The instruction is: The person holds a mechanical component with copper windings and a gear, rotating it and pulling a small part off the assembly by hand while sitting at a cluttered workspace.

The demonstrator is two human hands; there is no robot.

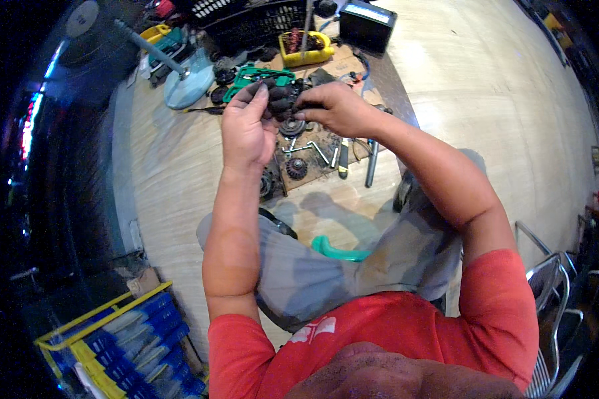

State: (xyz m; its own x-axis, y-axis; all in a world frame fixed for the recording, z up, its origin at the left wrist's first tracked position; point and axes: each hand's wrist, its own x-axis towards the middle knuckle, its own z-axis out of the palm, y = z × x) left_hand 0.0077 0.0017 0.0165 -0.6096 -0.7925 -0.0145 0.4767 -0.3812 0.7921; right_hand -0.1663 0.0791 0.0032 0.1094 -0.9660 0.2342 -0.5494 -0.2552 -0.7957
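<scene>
Raised over the work spot, my left hand point(246, 126) is closed around a dark, greasy machine part point(281, 100) whose exact kind I cannot make out. From the other side my right hand point(339, 110) has its thumb and fingers pinched at the part's right edge; whether they grip it or something small on it is hidden. Below the hands lies a round metal part point(291, 126). Nearer to me are a dark toothed gear point(297, 168), bent hex keys point(318, 150) and a yellow-and-black utility knife point(343, 159) on a stained cardboard sheet point(313, 181).
A green tool case point(259, 78) lies beyond my hands. Behind it stand a yellow container point(306, 50), a black crate point(246, 26) and a black battery point(367, 26). A metal bar point(372, 164) lies to the right, a green plastic stool point(339, 250) between my legs, and blue-and-yellow bins point(126, 339) lower left.
</scene>
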